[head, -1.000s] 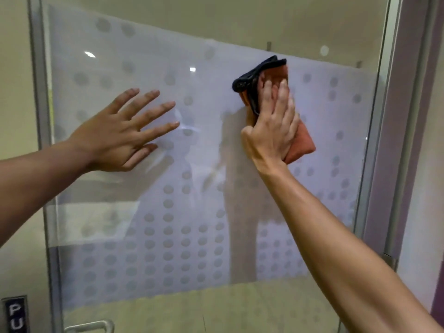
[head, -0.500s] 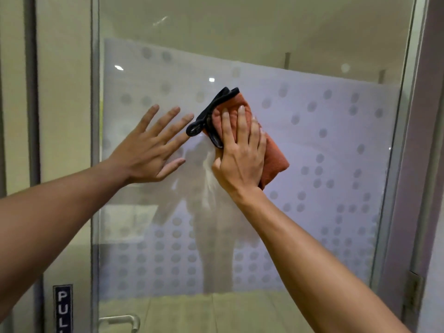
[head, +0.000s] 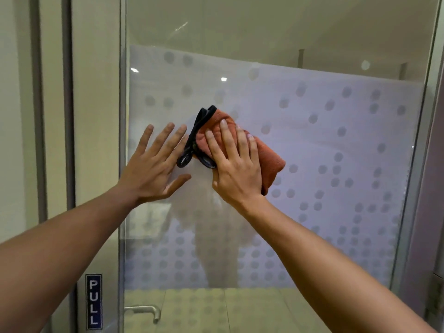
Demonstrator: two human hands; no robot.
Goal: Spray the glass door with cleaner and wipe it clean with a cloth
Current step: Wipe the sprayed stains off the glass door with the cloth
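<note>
One orange cloth with a black edge lies flat against the glass door, near the door's left edge at mid height. Its long axis slants from upper left to lower right, the black-trimmed end pointing up and left. The right hand presses it with straight, spread fingers. The left hand, one of two, rests flat on the glass just beside it, fingers wide, holding nothing. One PULL sign and one handle sit at the lower left.
</note>
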